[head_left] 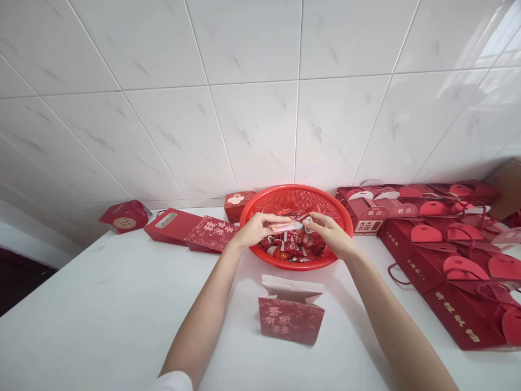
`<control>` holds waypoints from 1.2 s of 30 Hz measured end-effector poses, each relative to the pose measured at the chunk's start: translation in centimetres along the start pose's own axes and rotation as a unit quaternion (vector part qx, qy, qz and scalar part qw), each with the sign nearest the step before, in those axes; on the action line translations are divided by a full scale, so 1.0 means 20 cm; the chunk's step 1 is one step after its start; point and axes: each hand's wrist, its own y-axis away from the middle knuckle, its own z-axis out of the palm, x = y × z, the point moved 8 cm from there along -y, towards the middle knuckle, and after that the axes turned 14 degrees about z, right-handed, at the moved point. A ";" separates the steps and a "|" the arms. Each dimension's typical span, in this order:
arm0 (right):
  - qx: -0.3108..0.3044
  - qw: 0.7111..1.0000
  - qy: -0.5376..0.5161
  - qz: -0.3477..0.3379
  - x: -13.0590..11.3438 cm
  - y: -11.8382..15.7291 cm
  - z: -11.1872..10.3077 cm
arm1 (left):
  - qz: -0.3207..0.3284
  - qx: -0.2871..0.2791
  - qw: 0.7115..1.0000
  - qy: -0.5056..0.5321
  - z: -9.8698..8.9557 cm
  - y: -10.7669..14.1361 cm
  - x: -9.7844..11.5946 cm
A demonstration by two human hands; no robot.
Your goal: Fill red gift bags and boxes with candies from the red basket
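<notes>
Above a red plastic basket (345,217) of wrapped candies (291,244), my two hands are close together. My left hand (258,229) pinches a small pale pink and white packet (285,225). The fingers of my right hand (325,232) are closed on a red and white wrapped candy (308,221), next to the packet's right end. In front of the basket stands a dark red paper box (291,321) with gold characters, its top flaps open.
Rows of red gift boxes (423,266) with cord handles fill the right side. Left of the basket lie a flat red box (173,225), a patterned red box (211,233) and a many-sided box (125,216). A small box (236,206) is behind, against the tiled wall (256,136).
</notes>
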 end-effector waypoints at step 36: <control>0.127 0.990 0.019 -0.057 -0.03 0.02 -0.10 | -0.076 -0.292 0.910 -0.284 0.22 -0.03 -0.18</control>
